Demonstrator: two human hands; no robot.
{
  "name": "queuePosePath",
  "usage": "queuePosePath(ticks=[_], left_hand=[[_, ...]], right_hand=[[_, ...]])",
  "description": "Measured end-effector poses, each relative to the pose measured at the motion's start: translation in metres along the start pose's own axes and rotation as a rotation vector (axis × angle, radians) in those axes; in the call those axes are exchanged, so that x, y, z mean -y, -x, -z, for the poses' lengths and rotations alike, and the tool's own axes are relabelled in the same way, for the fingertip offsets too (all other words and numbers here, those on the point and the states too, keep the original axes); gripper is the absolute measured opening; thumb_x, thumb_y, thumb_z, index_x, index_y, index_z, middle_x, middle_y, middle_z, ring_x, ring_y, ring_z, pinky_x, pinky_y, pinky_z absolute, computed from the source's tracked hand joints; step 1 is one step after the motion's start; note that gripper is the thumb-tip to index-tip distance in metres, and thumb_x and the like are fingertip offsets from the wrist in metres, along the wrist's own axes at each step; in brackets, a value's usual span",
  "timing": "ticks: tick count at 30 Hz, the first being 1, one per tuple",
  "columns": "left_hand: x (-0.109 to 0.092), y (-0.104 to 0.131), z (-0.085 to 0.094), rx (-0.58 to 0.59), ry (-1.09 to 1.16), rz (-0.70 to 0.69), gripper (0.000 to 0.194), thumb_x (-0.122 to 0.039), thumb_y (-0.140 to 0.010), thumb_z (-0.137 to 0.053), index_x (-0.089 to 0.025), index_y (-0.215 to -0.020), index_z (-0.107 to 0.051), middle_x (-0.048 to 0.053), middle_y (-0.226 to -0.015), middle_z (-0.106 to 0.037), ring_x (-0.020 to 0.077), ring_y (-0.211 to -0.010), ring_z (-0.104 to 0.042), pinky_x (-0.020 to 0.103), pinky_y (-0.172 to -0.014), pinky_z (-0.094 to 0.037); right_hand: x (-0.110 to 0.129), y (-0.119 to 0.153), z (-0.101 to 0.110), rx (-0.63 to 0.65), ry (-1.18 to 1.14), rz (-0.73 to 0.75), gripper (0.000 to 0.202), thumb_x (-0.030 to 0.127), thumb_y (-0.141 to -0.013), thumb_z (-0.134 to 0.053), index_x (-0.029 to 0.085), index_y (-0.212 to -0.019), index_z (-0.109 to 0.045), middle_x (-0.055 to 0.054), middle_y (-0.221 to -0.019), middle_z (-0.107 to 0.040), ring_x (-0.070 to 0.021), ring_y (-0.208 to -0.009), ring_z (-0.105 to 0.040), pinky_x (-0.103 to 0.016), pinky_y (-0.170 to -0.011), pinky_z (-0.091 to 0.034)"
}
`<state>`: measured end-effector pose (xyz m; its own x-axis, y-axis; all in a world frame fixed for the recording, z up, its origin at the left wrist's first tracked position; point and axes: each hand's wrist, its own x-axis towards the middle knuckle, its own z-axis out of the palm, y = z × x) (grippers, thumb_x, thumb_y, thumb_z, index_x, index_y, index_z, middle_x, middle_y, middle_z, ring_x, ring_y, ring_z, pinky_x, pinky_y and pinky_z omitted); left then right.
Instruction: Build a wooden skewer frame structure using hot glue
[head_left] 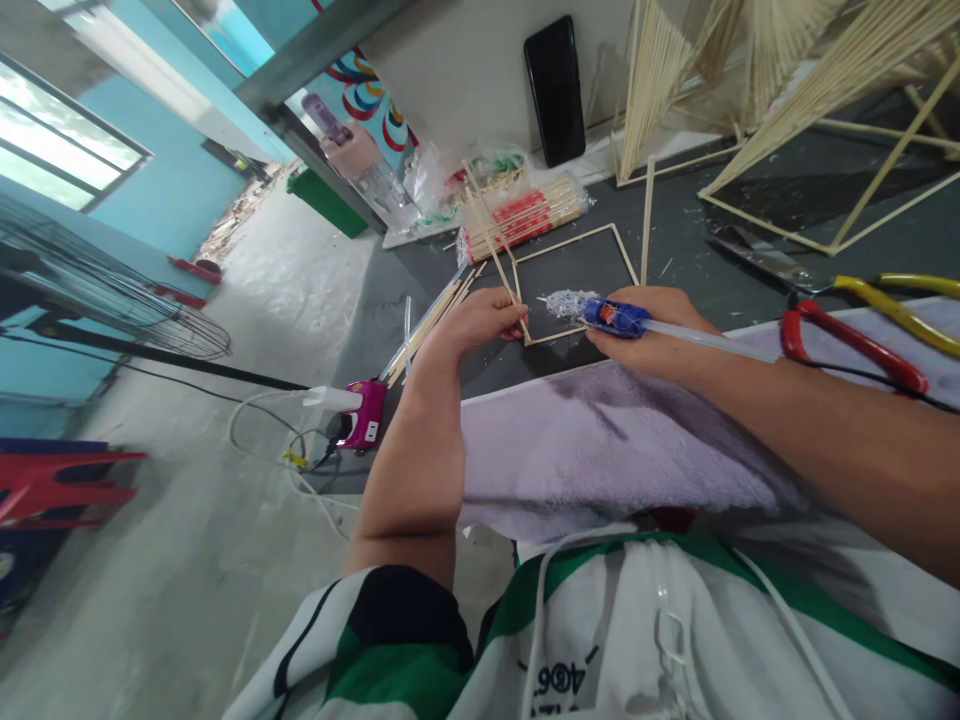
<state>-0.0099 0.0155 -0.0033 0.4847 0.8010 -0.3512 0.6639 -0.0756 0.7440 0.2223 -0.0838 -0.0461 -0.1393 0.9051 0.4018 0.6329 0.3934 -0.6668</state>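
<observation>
My left hand (pixel 487 320) pinches the lower end of a thin wooden stick (pixel 491 235) at the near left corner of a rectangular stick frame (pixel 566 243). That frame lies flat on the dark grey table, with sticks standing up from its corners. In my right hand (pixel 652 320) is a blue glue gun (pixel 616 316), a clear glue stick running out of its back. The gun's nozzle, crusted with whitish glue, points left at the held corner, a small gap away from it.
Behind the frame lie a red-labelled pack of sticks (pixel 529 218) and a leaning black phone (pixel 555 90). Larger stick structures (pixel 832 110) stand at the back right. Pliers (pixel 855 345) are at the right, loose sticks (pixel 435 325) and a magenta power strip (pixel 366 415) at the left.
</observation>
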Motion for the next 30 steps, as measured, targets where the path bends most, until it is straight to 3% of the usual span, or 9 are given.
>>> queuePosePath(ticks=[22, 30], left_hand=[[0.0017, -0.0005, 0.0001, -0.019, -0.022, -0.009, 0.019, -0.019, -0.091, -0.054, -0.013, -0.074, -0.062, 0.003, -0.070, -0.066, 0.0101, -0.062, -0.060, 0.025, -0.065, -0.050], [0.0003, -0.0005, 0.0000, -0.002, -0.002, -0.007, 0.019, -0.017, -0.091, -0.054, -0.012, -0.074, -0.060, 0.001, -0.067, -0.065, 0.0075, -0.059, -0.058, 0.021, -0.062, -0.048]], right_hand=[[-0.0012, 0.0013, -0.0005, -0.010, -0.034, 0.004, 0.012, 0.031, -0.078, -0.063, 0.023, -0.069, -0.062, -0.001, -0.073, -0.065, -0.0172, -0.071, -0.062, -0.030, -0.067, -0.046], [0.0010, 0.0010, 0.0005, 0.006, -0.011, -0.016, 0.012, 0.031, -0.077, -0.063, 0.024, -0.068, -0.060, -0.002, -0.073, -0.067, -0.0177, -0.071, -0.062, -0.030, -0.066, -0.046]])
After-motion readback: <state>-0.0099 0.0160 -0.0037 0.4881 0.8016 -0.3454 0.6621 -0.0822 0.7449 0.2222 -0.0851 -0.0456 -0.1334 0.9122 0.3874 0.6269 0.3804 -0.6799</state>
